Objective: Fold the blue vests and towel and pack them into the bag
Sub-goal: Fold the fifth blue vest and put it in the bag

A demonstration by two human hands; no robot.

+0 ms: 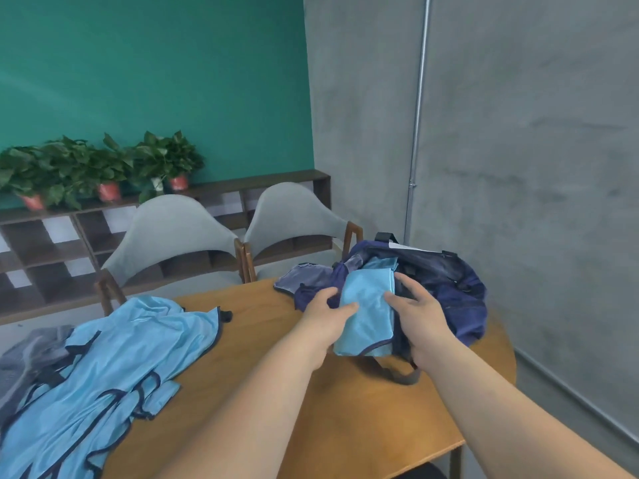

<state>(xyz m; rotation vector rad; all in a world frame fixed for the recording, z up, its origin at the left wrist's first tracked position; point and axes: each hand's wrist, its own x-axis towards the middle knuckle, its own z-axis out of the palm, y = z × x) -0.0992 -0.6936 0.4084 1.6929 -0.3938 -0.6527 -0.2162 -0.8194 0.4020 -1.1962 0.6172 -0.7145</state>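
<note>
A folded light-blue vest [368, 312] leans at the mouth of the dark navy bag [446, 285] on the right side of the wooden table [311, 402]. My left hand [325, 316] grips the folded vest's left edge, thumb on top. My right hand [420, 316] rests against its right edge with fingers spread, beside the bag's opening. Another light-blue piece [383, 262] shows inside the bag. Several unfolded blue vests with dark trim [103, 371] lie heaped on the table's left. A grey towel [31, 357] lies at the far left, partly under them.
Two grey chairs [173, 240] stand behind the table. A low dark shelf [52, 243] with potted plants [103, 167] runs along the green wall. A grey wall with a metal pipe [416, 133] stands close on the right.
</note>
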